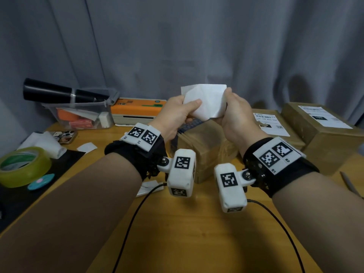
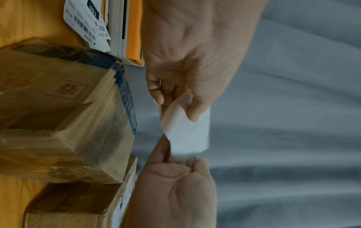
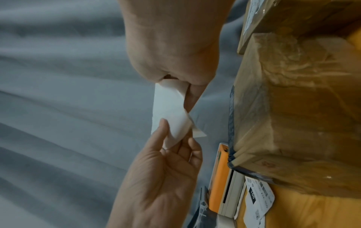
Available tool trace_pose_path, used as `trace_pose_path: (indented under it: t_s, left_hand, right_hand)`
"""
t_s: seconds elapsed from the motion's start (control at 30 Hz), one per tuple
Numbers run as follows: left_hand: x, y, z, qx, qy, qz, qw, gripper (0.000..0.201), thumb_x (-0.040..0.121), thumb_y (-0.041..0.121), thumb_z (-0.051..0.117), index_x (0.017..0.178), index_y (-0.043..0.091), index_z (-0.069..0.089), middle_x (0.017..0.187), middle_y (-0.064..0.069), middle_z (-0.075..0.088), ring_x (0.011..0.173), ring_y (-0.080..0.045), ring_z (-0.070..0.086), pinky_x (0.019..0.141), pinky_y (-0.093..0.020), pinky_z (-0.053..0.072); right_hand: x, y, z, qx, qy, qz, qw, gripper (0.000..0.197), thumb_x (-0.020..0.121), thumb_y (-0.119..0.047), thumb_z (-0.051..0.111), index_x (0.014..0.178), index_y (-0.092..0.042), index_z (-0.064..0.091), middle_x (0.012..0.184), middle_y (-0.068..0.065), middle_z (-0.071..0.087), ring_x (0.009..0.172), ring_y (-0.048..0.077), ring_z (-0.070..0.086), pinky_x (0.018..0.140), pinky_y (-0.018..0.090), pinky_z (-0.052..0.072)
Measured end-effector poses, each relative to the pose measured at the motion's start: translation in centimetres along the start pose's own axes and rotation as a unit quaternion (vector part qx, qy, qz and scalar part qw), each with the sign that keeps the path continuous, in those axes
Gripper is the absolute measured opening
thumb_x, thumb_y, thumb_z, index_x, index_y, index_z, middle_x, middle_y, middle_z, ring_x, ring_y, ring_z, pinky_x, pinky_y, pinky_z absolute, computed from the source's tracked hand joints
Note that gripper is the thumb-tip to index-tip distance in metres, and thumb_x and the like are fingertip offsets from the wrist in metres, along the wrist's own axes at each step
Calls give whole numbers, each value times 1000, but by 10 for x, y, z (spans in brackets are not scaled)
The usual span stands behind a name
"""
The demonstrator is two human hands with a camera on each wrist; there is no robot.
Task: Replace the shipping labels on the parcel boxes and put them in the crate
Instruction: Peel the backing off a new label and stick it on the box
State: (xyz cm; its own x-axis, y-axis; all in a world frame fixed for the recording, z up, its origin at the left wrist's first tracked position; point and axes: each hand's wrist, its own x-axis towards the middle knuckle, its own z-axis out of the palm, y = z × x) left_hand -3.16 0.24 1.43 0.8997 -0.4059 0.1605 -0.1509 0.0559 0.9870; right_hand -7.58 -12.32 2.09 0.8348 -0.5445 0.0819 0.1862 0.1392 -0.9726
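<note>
Both hands are holding a white label (image 1: 206,101) in the air above the parcel box (image 1: 204,148) on the bench (image 1: 177,223). The left hand (image 1: 175,115) and right hand (image 1: 236,117) are each pinching one layer between thumb and fingers, probably peeling the backing (its printed side is hidden).

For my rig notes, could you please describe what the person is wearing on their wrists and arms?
Forearms are bare, no sleeves. Each wrist carries a black fabric strap bearing a white plate of black-and-white square code markers. A boxy white camera housing, also marked with codes, hangs from each strap on a metal joint, and thin black cables trail back across the table.
</note>
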Motion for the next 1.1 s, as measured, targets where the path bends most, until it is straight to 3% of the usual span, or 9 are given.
trace_pose_path:
  t_s: [0.1,0.17,0.23,0.3,0.37,0.53,0.7,0.9,1.1]
  left_hand:
    - [3,1,1,22,26,7,999,21,96,16,51,116,11,55,87,4,62,69,-4,57,50,-12,45]
    - [3,2,1,18,40,12,999,24,95,15,54,118,9,50,90,4,59,71,-4,56,47,-10,45]
    - [4,0,1,15,51,13,999,38,88,18,64,119,10,43,100,1,57,82,-8,59,57,-14,51]
    - [4,-1,1,20,41,12,999,50,81,19,72,118,15,38,111,-2,54,96,-15,60,77,-27,56]
    - [5,-1,0,43,28,13,999,55,79,15,74,117,18,35,113,-1,51,103,-17,58,84,-31,54]
    - [9,5,-5,32,45,11,998,57,78,11,74,117,21,34,120,-9,50,106,-26,58,83,-34,56]
    - [9,3,-5,-6,68,-6,998,50,84,7,68,115,21,31,118,-19,57,92,-28,66,73,-34,59]
    - [13,0,-10,17,86,-30,996,49,86,8,64,114,24,27,121,-22,53,103,-32,62,90,-48,53]
    - [20,-5,-16,79,115,-29,990,47,83,14,65,111,23,29,120,-17,50,108,-29,57,95,-45,50]
  right_hand:
    - [-3,2,-2,-8,-45,18,999,57,94,-57,35,100,-8,63,99,12,71,89,25,71,81,40,59]
    - [-6,4,-2,-64,-63,-19,996,39,93,-45,52,98,-8,64,98,12,70,90,27,70,81,40,59]
    - [-8,6,-3,-114,-60,-53,990,22,90,-27,62,98,-7,66,97,13,69,91,29,68,84,45,57]
    - [-6,8,-5,-114,-49,-60,990,16,89,-21,64,97,-8,66,97,12,69,91,28,68,84,46,57]
    - [-5,7,-6,-93,-50,-39,994,11,88,-20,64,93,-10,66,97,12,69,90,28,68,81,40,58]
    - [1,4,-11,37,-28,77,996,15,80,-16,73,90,-10,63,92,10,67,77,21,65,61,25,53]
    - [5,3,-8,14,-5,88,996,19,78,-15,76,89,-9,62,84,10,64,64,18,61,52,22,50]
    - [7,0,-11,-14,6,96,995,15,80,-11,74,78,-8,59,69,7,57,51,14,53,44,19,45]
    - [6,-2,-13,-12,16,111,994,16,79,-8,74,80,-6,58,77,9,61,55,16,57,38,15,43]
